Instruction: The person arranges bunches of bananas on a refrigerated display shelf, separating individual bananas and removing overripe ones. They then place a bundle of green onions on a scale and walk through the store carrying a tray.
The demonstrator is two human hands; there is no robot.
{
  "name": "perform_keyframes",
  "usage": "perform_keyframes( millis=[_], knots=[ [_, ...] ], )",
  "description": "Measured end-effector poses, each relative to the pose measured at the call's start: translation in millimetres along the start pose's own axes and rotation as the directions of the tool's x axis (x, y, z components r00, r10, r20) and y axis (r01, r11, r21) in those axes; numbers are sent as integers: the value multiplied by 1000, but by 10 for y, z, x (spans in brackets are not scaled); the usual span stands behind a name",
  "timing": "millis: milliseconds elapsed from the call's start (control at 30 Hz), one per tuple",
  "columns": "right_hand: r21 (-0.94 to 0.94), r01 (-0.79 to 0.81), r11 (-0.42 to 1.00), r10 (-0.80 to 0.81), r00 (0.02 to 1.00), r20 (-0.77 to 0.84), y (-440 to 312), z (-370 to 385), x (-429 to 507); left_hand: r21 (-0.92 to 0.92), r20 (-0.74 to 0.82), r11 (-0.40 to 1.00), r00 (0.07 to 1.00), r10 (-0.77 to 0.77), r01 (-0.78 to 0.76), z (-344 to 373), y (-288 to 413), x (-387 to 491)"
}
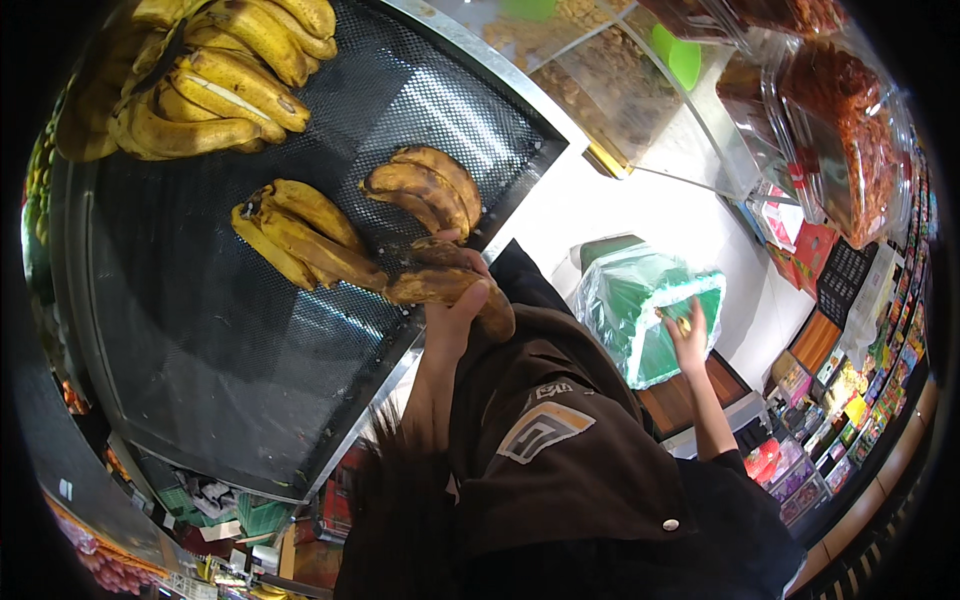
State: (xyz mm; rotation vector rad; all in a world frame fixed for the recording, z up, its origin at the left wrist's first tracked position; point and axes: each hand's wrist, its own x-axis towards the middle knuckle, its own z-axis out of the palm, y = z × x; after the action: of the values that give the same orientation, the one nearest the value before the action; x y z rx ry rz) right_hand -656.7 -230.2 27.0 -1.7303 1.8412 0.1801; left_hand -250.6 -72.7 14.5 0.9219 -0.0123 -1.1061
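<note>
My left hand [457, 300] grips a small bunch of brown, heavily spotted bananas [442, 286] at the near edge of the black mesh-lined display table [202, 375]. Just beyond it lies another browned bunch [427, 184]. To its left rests a yellow bunch with brown patches [300, 236]. A large heap of yellow bananas [225, 90] fills the far left corner. On the other side, my right hand [690, 334] is over a green bin [656, 364] lined with a clear plastic bag [607, 292]. A small yellow-brown piece [683, 325] shows at its fingers; whether they hold it is unclear.
Clear bins of dried food [607, 82] with a green scoop [677, 56] stand at the upper right. Clear tubs of reddish food [840, 135] are stacked beside them. Green crates [262, 517] sit below the table, and packed shelves [885, 375] curve along the right.
</note>
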Motion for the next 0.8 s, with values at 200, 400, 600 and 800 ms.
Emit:
perform_keyframes(
  millis=[200, 400, 600, 800],
  knots=[
    [769, 127, 627, -654, 622, 430, -2021, 791, -322, 256, -66, 967, 998, 19, -1, 314, -217, -10],
    [647, 96, 757, -437, 810, 391, -2784, 1038, -269, 257, 148, 966, 989, -28, -11, 328, 34, 118],
    [393, 452, 801, -519, 851, 77, -3323, 1225, 559, 301, -134, 950, 983, 126, -81, 238, 133, 184],
    [-57, 821, 569, -795, 530, -296, -3525, 1509, 449, 356, -508, 934, 837, 202, -9, -81, 7, 240]
  ],
)
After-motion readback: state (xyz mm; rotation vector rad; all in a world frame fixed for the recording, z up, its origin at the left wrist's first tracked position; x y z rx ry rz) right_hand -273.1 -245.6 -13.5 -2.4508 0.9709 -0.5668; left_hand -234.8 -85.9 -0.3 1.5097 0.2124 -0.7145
